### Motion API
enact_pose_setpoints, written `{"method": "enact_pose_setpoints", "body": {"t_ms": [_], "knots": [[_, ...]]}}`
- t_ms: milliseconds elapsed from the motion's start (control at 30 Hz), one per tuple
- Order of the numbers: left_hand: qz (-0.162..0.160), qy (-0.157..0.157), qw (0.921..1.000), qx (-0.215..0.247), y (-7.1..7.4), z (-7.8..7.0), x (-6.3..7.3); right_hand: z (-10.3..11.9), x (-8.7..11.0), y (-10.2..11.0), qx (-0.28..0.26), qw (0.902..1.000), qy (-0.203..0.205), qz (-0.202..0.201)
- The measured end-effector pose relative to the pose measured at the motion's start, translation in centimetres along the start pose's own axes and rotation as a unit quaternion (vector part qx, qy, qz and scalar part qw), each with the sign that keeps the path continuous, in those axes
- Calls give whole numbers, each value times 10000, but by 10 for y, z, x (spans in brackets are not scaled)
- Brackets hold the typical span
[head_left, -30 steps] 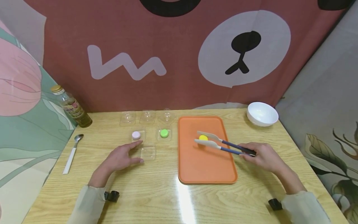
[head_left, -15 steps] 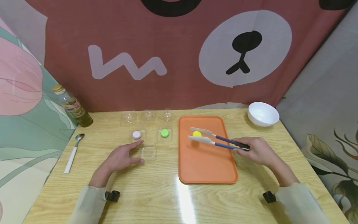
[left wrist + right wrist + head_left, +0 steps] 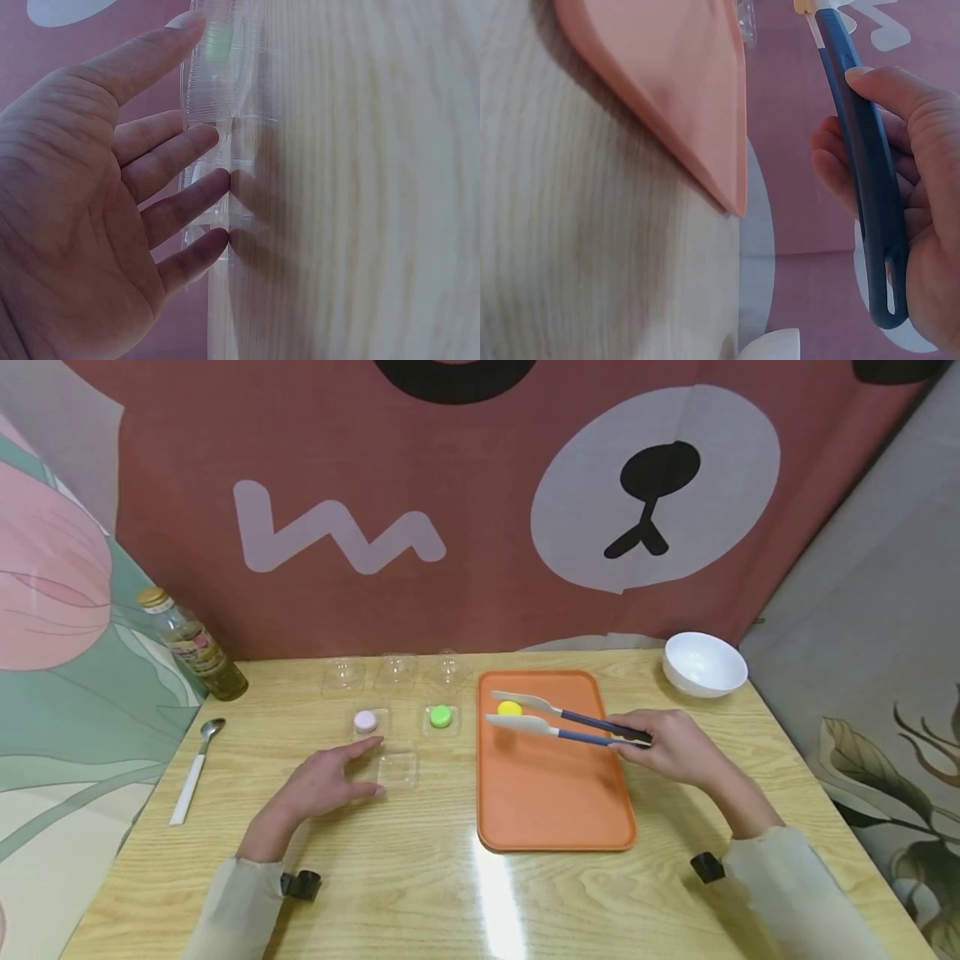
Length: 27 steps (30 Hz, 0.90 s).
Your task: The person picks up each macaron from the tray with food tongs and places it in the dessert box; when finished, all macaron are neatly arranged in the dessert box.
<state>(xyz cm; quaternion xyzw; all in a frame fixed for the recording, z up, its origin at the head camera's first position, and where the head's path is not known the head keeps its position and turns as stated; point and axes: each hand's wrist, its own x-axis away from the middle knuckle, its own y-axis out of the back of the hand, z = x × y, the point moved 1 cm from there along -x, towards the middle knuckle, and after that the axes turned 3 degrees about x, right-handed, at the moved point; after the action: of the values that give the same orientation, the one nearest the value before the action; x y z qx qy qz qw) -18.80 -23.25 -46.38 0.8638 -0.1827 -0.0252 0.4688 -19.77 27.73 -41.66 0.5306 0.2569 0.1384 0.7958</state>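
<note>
My right hand [image 3: 678, 747] grips a pair of tongs [image 3: 585, 727] by the dark blue handles, thumb and fingers on opposite sides. Between the pale blades is a yellow macaron [image 3: 510, 710], raised over the upper left of the orange tray [image 3: 555, 810]. My left hand [image 3: 318, 783] rests on the table with its fingers spread; the thumb and forefinger tips are right beside a clear plastic box [image 3: 397, 769]. Behind it sit a lilac macaron [image 3: 365, 721] and a green macaron [image 3: 440, 717], each in its own clear base. In the left wrist view the fingers [image 3: 184, 202] are nearly straight.
Clear domed lids [image 3: 397, 672] stand in a row along the back. A white bowl [image 3: 705, 665] is at the back right, a bottle [image 3: 195, 647] at the back left. A spoon [image 3: 197, 775] with a white handle lies at the left edge.
My right hand has carried the tongs and the yellow macaron leftward and upward across the tray, toward the green macaron. My left hand has stayed in place.
</note>
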Motion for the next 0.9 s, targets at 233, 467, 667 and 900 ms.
{"method": "enact_pose_setpoints", "body": {"t_ms": [233, 467, 667, 900], "knots": [[-9, -17, 10000, -46, 0, -2, 0, 6, -9, -2, -112, 9999, 52, 67], [-1, 81, 10000, -44, -1, -3, 1, 15, -17, -8, -233, 9995, 222, 25], [33, 110, 9999, -100, -2, -4, 0, 21, -26, -12, -392, 9986, 356, 29], [-7, 70, 9999, -150, -1, -4, 0, 26, -35, -15, -494, 9978, 346, 273]]}}
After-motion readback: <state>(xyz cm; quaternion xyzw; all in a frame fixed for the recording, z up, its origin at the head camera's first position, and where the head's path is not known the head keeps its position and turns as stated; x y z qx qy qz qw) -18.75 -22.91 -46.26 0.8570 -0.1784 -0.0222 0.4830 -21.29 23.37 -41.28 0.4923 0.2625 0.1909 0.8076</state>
